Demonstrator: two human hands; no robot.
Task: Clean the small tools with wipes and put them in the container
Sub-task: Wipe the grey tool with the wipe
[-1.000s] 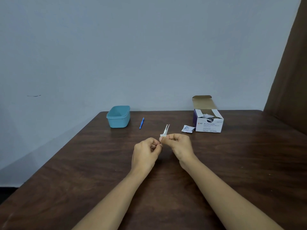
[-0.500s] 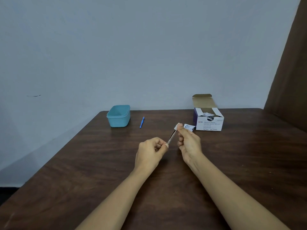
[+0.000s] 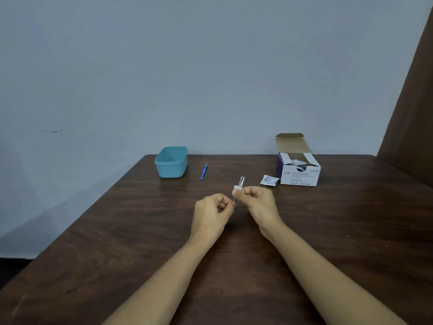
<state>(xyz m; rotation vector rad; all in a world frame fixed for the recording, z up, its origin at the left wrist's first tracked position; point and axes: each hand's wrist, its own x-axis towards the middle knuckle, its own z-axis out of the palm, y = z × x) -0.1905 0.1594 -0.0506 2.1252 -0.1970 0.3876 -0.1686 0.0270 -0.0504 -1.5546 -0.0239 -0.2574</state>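
Metal tweezers point(image 3: 240, 181), held between two hands.
Left hand point(image 3: 210, 214) pinches near end; right hand point(image 3: 260, 205) pinches white wipe point(image 3: 236, 187) around shaft; tips project beyond that pinch.

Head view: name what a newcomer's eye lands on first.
At table centre, the left hand holds a thin metal tool while the right hand pinches a white wipe round it. Behind stand a teal container, left, and an open swab box, right.
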